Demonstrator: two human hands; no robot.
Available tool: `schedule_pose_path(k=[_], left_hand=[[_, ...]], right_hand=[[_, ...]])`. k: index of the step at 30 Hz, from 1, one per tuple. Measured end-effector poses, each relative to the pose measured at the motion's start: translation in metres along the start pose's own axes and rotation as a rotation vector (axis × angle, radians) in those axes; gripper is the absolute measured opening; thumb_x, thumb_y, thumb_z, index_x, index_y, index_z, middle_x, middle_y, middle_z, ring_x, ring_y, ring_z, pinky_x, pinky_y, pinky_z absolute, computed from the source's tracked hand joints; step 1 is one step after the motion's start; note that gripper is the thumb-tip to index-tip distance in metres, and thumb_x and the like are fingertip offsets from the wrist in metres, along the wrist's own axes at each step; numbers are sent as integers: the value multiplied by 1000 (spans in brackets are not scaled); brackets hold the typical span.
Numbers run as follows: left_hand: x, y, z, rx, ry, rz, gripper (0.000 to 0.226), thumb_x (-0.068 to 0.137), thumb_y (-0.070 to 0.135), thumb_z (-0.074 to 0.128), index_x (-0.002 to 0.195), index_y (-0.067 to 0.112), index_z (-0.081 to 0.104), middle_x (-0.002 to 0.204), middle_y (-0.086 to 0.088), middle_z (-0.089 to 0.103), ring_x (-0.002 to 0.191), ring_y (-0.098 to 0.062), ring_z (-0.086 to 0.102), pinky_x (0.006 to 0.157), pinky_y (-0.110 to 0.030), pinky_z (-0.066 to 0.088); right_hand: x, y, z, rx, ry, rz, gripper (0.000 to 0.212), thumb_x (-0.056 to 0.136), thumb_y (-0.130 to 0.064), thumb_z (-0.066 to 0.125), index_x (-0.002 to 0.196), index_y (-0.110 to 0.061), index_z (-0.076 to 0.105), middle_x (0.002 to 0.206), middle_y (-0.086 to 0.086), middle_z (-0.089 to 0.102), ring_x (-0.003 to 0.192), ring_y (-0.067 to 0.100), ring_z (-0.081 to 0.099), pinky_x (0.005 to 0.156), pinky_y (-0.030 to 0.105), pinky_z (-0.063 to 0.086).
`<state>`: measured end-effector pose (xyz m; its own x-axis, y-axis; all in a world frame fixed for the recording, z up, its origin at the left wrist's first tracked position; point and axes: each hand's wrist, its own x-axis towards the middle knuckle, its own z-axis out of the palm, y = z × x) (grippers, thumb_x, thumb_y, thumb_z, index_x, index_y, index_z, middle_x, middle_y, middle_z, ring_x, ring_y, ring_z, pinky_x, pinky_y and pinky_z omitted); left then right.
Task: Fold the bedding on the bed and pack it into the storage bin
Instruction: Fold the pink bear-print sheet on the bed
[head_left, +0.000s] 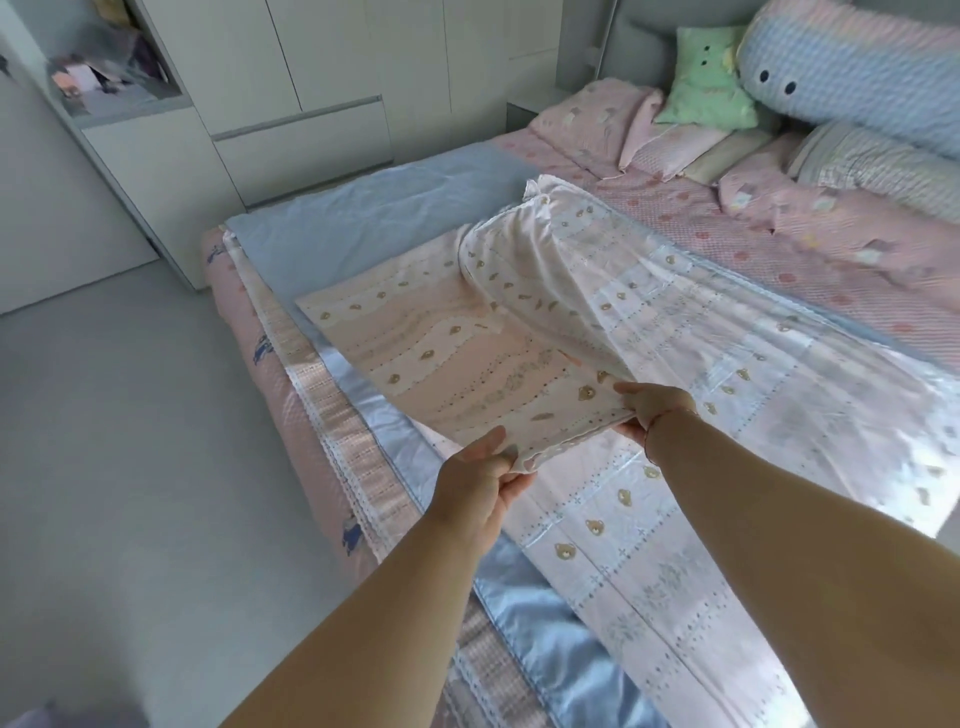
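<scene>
Hands (480, 470) (652, 408) pinch sheet (467, 364) near edge, lifted.

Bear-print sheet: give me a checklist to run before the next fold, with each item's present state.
1. Left hand grips the near edge of the bear-print sheet: ok.
2. Right hand grips the same edge, apart from the left: ok.
3. Edge between the two hands taut: not ok, it sags a little.
4. Sheet flat ahead of the fold: not ok, the far corner is bunched and lifted into a ridge.
5. Room on the bed to lay it down: ok, the blue sheet and the patterned cover beneath lie spread out.
6. Storage bin within reach: cannot tell, none is in view.
</scene>
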<state>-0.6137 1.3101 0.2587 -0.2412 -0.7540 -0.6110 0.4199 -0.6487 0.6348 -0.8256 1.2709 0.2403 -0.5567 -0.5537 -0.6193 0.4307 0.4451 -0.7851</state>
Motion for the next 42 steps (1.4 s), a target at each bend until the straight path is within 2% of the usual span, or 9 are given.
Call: schedule_pose_path(k=[5, 12, 16, 19, 24, 31, 36, 38, 42], left_hand=[[-18, -54, 20, -38, 50, -1, 54, 82, -23, 51, 130, 1, 53, 119, -15, 62, 97, -23, 64, 69, -25, 57], [-41, -97, 35, -30, 68, 19, 51, 83, -23, 49, 128, 1, 55, 122, -18, 62, 105, -27, 63, 69, -26, 58], [-54, -120, 43, -36, 90, 33, 47, 86, -21, 47, 126, 2, 57, 115, -14, 62, 98, -25, 64, 64, -25, 58], [-70, -141, 50, -16, 88, 46, 50, 86, -21, 47, 130, 3, 55, 112, -12, 60, 103, -25, 62, 69, -27, 56], [-113, -187, 68, -2, 94, 88, 51, 86, -20, 51, 132, 2, 53, 104, -9, 61, 92, -20, 63, 72, -27, 56], [-173, -253, 102, 9, 107, 138, 58, 84, -21, 52, 137, 2, 48, 133, -16, 53, 107, -27, 60, 76, -29, 55], [-199, -295, 120, 16, 120, 141, 55, 84, -20, 53, 134, 4, 52, 132, -13, 54, 113, -29, 58, 79, -30, 54], [-209, -313, 124, 19, 119, 142, 55, 84, -20, 51, 132, 4, 54, 132, -11, 55, 113, -28, 59, 78, -30, 55], [-220, -341, 120, 10, 130, 147, 56, 83, -22, 50, 131, 6, 57, 131, -10, 58, 113, -27, 60, 87, -35, 54]], right_hand=[[8, 13, -47, -52, -18, 26, 27, 93, 3, 53, 75, -12, 68, 86, 8, 60, 62, 19, 59, 33, 19, 45], [3, 18, -89, -54, -71, 30, 20, 92, 3, 54, 83, -7, 69, 79, 10, 58, 62, 23, 57, 35, 27, 51], [1, 24, -117, -132, -80, -7, 25, 90, 0, 56, 72, -14, 67, 88, 11, 60, 63, 24, 58, 36, 25, 51], [-4, 30, -142, -130, -106, -13, 28, 92, 0, 53, 72, -15, 66, 89, 9, 59, 65, 22, 58, 33, 21, 47], [-18, 43, -192, -161, -153, -37, 31, 93, 0, 50, 71, -17, 65, 103, 12, 58, 64, 22, 56, 34, 23, 50], [-51, 53, -279, -147, -198, -61, 27, 91, -2, 57, 71, -17, 67, 109, 13, 58, 68, 21, 58, 35, 22, 50], [-70, 57, -339, -152, -237, -45, 15, 89, -1, 59, 88, -10, 71, 106, 15, 59, 70, 23, 59, 40, 24, 53], [-76, 59, -359, -155, -259, -57, 18, 90, 0, 58, 102, -6, 71, 105, 15, 60, 69, 22, 60, 44, 25, 55], [-86, 69, -386, -217, -298, -86, 26, 92, 4, 52, 108, -6, 70, 109, 14, 58, 70, 22, 60, 47, 24, 55]])
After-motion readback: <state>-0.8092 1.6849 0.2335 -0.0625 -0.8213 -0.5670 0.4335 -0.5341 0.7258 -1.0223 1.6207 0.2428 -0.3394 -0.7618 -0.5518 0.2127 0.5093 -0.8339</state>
